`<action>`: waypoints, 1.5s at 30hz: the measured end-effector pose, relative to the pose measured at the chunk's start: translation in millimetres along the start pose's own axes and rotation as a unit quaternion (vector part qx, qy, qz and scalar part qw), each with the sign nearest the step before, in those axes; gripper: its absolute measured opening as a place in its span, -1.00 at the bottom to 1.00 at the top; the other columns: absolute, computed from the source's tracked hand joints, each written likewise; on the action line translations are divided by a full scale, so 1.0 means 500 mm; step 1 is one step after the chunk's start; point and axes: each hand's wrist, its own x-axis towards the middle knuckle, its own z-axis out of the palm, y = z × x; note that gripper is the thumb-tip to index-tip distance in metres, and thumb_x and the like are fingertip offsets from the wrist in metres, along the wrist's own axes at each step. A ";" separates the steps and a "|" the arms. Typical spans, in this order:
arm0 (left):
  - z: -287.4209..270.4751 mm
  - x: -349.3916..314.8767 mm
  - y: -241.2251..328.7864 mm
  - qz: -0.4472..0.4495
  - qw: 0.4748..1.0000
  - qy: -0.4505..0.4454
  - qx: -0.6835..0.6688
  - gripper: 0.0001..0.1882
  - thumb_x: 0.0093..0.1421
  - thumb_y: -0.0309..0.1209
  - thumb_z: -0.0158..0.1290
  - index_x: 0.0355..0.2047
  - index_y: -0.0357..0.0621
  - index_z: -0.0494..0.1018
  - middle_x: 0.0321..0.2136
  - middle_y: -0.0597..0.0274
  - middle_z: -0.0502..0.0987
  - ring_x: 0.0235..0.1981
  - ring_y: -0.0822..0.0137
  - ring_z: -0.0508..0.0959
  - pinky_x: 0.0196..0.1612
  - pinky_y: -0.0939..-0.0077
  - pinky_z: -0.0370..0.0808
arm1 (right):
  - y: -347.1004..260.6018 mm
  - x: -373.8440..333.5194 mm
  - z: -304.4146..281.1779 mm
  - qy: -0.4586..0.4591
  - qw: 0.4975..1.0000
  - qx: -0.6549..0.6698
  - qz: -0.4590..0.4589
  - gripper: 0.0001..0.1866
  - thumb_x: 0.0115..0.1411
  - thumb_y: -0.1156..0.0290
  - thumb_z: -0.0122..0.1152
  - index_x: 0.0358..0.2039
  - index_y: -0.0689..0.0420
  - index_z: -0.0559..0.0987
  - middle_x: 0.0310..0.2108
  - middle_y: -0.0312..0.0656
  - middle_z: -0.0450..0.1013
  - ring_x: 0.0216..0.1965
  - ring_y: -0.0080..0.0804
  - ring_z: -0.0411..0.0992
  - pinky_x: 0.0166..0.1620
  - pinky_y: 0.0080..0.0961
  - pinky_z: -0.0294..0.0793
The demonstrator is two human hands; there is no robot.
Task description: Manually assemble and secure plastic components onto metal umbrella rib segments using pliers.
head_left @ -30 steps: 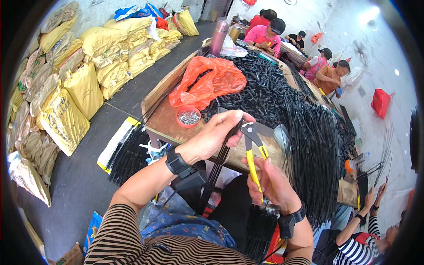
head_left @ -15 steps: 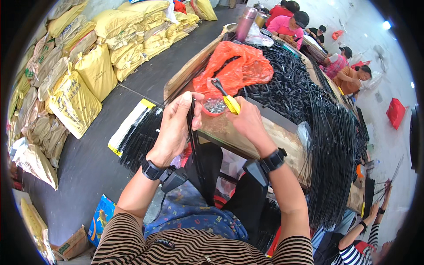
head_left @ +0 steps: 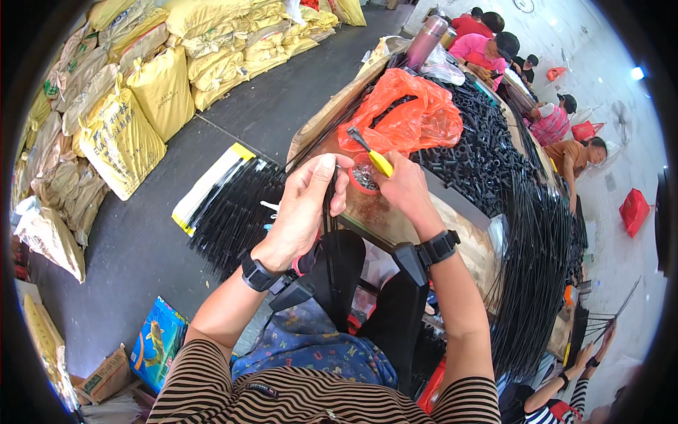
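My left hand (head_left: pixel 308 201) is closed around a few thin black rods (head_left: pixel 329 219), which hang down from its fingers over my lap. In my right hand (head_left: pixel 406 185) is a tool with a yellow handle (head_left: pixel 381 164) and a narrow dark metal head (head_left: pixel 356 136); its exact kind is unclear. The head points up and to the left, clear of the rods. Between my hands, on the wooden table, sits a small red bowl (head_left: pixel 362 189) of small shiny metal pieces, partly hidden by my fingers.
A red plastic bag (head_left: pixel 406 113), a heap of short black tubes (head_left: pixel 466 134) and a pink flask (head_left: pixel 426 44) crowd the wooden table (head_left: pixel 452 233). Long black rods (head_left: pixel 533 290) drape over its right side. Stacked yellow sacks (head_left: pixel 161 92) stand left; several people sit beyond.
The view has shifted, so the table and bowl appear farther right. My left hand, still gripping the rods, has come closer to the bowl. The yellow-handled tool stays in my right hand.
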 end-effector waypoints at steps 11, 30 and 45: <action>0.009 0.007 -0.010 0.003 1.000 0.003 0.006 -0.61 0.36 -0.13 -0.18 -0.12 -0.25 0.36 -0.52 0.40 0.29 -0.56 0.58 0.26 -0.47 0.65 0.24 | -0.005 -0.009 0.002 -0.022 1.000 0.019 0.003 -0.64 -0.04 0.39 0.29 -0.19 0.20 0.51 -0.36 0.15 0.50 -0.24 0.08 0.48 -0.17 -0.13 0.43; 0.062 0.054 -0.055 -0.005 0.998 -0.020 0.056 -0.66 0.38 -0.24 -0.19 -0.10 -0.28 0.41 -0.40 0.34 0.42 -0.53 0.58 0.36 -0.44 0.69 0.35 | 0.009 -0.085 -0.054 -0.041 0.782 0.615 0.090 -0.73 0.12 0.56 0.19 -0.15 0.27 0.43 -0.45 -0.28 0.44 -0.51 -0.58 0.37 -0.41 -0.61 0.39; 0.179 0.058 -0.091 0.022 0.989 -0.019 0.145 -0.63 0.36 -0.25 -0.13 -0.07 -0.34 0.41 -0.19 0.13 0.55 -0.55 0.58 0.39 -0.46 0.65 0.38 | 0.024 -0.138 -0.088 0.312 0.926 0.212 0.011 -0.81 0.11 0.57 0.16 -0.24 0.21 0.42 -0.41 -0.04 0.46 -0.42 -0.14 0.45 -0.32 -0.35 0.42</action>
